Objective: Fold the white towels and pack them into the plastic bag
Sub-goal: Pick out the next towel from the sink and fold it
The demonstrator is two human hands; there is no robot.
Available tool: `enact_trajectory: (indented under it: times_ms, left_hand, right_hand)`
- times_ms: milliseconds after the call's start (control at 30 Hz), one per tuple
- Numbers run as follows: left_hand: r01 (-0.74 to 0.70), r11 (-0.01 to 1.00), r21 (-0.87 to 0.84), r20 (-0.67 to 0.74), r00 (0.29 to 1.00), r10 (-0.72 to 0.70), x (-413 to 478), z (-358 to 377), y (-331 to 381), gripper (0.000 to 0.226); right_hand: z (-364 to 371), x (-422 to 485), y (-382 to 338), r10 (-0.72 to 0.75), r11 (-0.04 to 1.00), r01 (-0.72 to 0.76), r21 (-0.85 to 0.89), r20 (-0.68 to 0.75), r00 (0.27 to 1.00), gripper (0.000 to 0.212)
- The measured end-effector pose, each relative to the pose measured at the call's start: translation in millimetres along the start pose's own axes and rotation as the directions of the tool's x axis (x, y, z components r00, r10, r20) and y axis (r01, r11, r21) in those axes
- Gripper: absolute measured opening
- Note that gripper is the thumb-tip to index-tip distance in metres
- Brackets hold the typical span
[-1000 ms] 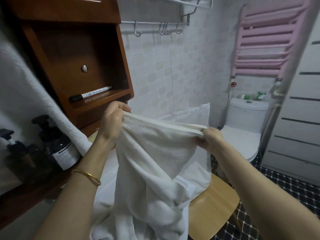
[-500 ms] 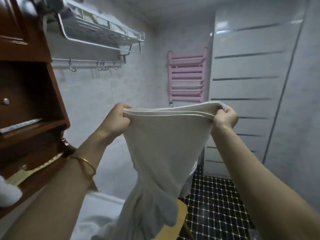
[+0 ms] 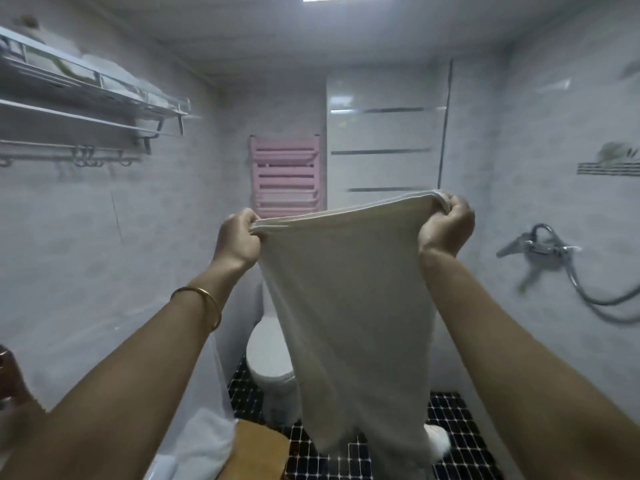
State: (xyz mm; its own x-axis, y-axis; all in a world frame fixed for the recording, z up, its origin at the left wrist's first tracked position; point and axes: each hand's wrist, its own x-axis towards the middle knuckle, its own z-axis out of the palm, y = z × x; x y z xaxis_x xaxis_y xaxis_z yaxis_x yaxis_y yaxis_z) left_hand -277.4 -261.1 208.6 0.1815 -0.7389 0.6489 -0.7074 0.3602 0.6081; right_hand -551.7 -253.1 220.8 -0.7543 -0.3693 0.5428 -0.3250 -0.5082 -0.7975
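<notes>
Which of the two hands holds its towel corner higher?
The right hand, bare-wristed; the left hand, wearing a gold bangle, grips the towel lower.

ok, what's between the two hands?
Head view: only the top edge of the towel, gripped by the left hand and right hand at its ends.

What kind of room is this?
Most likely a home bathroom: a toilet on the tiled floor, a shower mixer with hose on the right wall, and a pink towel radiator on the far wall.
</notes>
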Motion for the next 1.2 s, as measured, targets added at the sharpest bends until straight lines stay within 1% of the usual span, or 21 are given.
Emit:
enact_trajectory:
  times_ms: [133,233,333,400,533,633,767,833,900,967,1067,1133,1200]
  left_hand:
    - [-0.03,1.0,0.003,-0.053,0.998,0.03,-3.3,19.8,10.5,0.018]
    - [-0.046,0.998,0.034,-0.041,0.998,0.048,7.4,24.5,16.9,0.016]
    - [-0.049,0.994,0.096,0.002,0.999,0.049,13.5,30.8,15.4,0.011]
    - [-0.04,0.995,0.095,0.037,0.999,0.036,11.0,37.4,13.3,0.014]
    - [0.036,0.999,-0.024,0.104,0.994,-0.033,0.8,47.8,11.0,0.026]
    - [0.075,0.994,-0.079,0.125,0.99,-0.065,-2.8,49.2,10.3,0.024]
    - [0.09,0.981,-0.174,0.083,0.994,-0.077,-5.2,43.3,12.2,0.024]
    - [0.17,0.963,-0.208,0.128,0.981,-0.145,-6.5,40.8,7.6,0.024]
    - [0.261,0.946,-0.193,0.198,0.955,-0.223,-10.3,41.4,0.0,0.022]
    - [0.3,0.935,-0.188,0.196,0.945,-0.263,-14.3,43.2,-6.0,0.021]
    - [0.325,0.916,-0.237,0.179,0.941,-0.287,-18.2,43.6,-10.2,0.023]
    - [0.341,0.898,-0.279,0.203,0.935,-0.292,-20.2,43.5,-12.0,0.025]
    - [0.347,0.886,-0.309,0.222,0.932,-0.287,-22.6,45.2,-13.2,0.023]
  right_hand:
    - [-18.5,20.5,0.9,-0.124,0.988,0.13,-0.08,0.072,0.99,0.028]
    - [-27.6,35.5,0.5,-0.158,0.974,0.175,-0.146,0.124,0.98,0.03]
    - [-33.3,42.5,14.9,-0.102,0.968,0.133,-0.213,0.15,0.983,0.032]
    - [-36.6,40.1,30.8,-0.056,0.96,0.096,-0.262,0.156,0.986,0.032]
    - [-41.9,28.6,60.0,0.039,0.935,0.024,-0.355,0.169,0.985,0.032]
    - [-39.9,22.0,75.1,0.129,0.912,-0.047,-0.408,0.177,0.976,0.033]
    - [-31.3,20.3,80.9,0.205,0.899,-0.104,-0.426,0.198,0.959,0.03]
    - [-27.3,20.3,81.6,0.248,0.883,-0.118,-0.454,0.239,0.939,0.027]
    - [-25.4,15.6,83.5,0.302,0.875,-0.156,-0.458,0.267,0.915,0.03]
    - [-23.5,8.2,85.9,0.334,0.878,-0.189,-0.439,0.282,0.899,0.033]
    - [-20.0,5.2,87.9,0.355,0.884,-0.217,-0.413,0.294,0.887,0.035]
    - [-19.7,6.7,86.9,0.377,0.876,-0.224,-0.427,0.316,0.871,0.033]
    - [-21.0,6.4,87.1,0.371,0.871,-0.208,-0.445,0.321,0.871,0.031]
